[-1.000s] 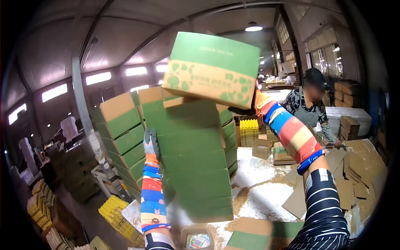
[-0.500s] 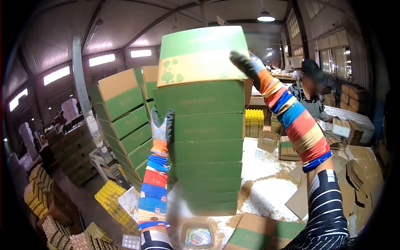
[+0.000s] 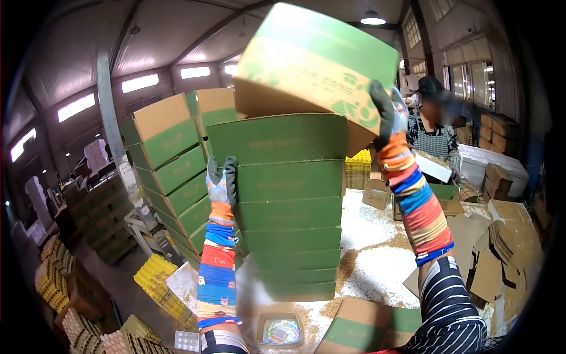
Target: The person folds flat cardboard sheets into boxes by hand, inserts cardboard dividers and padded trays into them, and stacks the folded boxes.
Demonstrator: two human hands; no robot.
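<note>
A green and tan cardboard box (image 3: 318, 59) sits tilted on top of a stack of green cardboard boxes (image 3: 289, 177), its right end overhanging the stack. My right hand (image 3: 388, 115), in a dark-fingered glove, grips that box at its lower right corner. Some of its fingers are hidden. Lower down, my left hand (image 3: 220, 183), also gloved, rests at the stack's left edge with thumb and fingers apart, touching the boxes. Colourful sleeves cover both forearms.
More green and tan boxes (image 3: 171, 138) are stacked behind on the left. A person (image 3: 436, 127) stands at the right, near a white foam box. Yellow egg trays (image 3: 159, 280), a small bin (image 3: 279, 331) and flattened cardboard (image 3: 359, 330) lie below, around a white surface with brown litter.
The top box has tilted and shifted up and to the right. My right hand has moved down and right, now on the box's corner. My left hand has barely moved.
</note>
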